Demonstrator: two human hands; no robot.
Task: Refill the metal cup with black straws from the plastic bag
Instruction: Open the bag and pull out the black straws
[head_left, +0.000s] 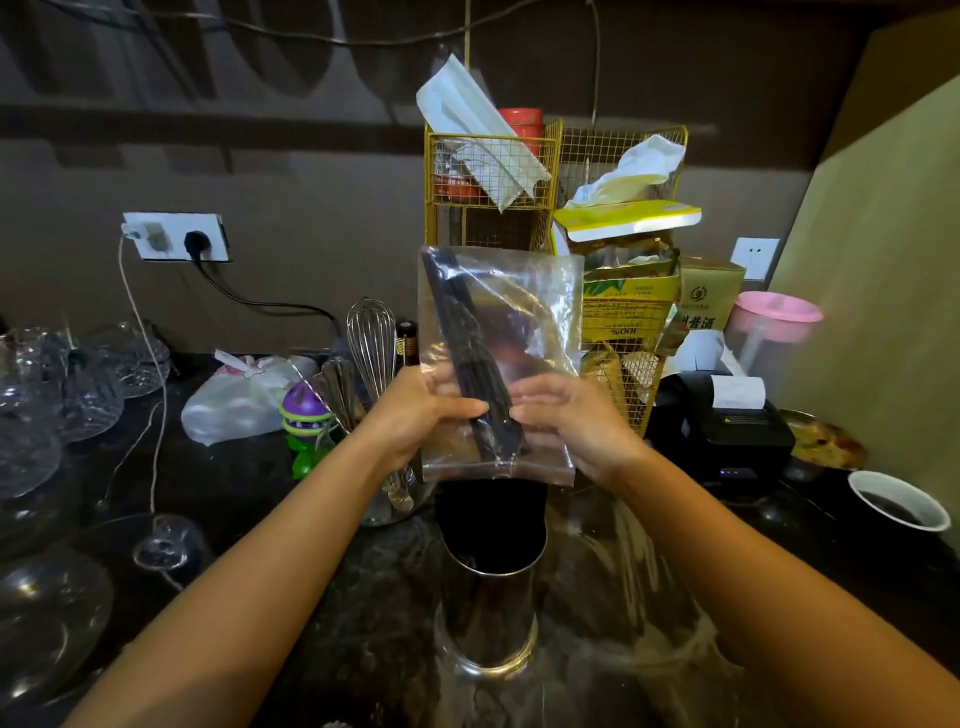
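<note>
Metal cup: the metal cup (488, 587) stands upright on the dark counter (322, 613), nearest of all, centred between the forearms; its mouth looks dark and I cannot tell how many straws are inside.
Plastic bag: the plastic bag (524, 322) is held upright just above and beyond the cup, its sealed strip at the bottom edge, over the cup's mouth.
Black straws: the black straws (467, 353) lie in a slanted bundle along the bag's left side.
Left hand: the left hand (415, 415) is closed on the bag's lower left, pinching the straw bundle through the film.
Right hand: the right hand (571, 421) grips the lower right of the bag, fingers curled on the plastic.
Doing it well: the strip probably needs parting first; keeping the opening right over the cup and the bundle gathered should let the straws drop in together rather than scatter.
In the way: a jar of spoons and a whisk (371, 338) stands just left of the cup.
Near right: a paper cup (898, 506) of dark liquid.
Near left: glassware (62, 395).
Far: a yellow wire rack (519, 192) against the wall.
</note>
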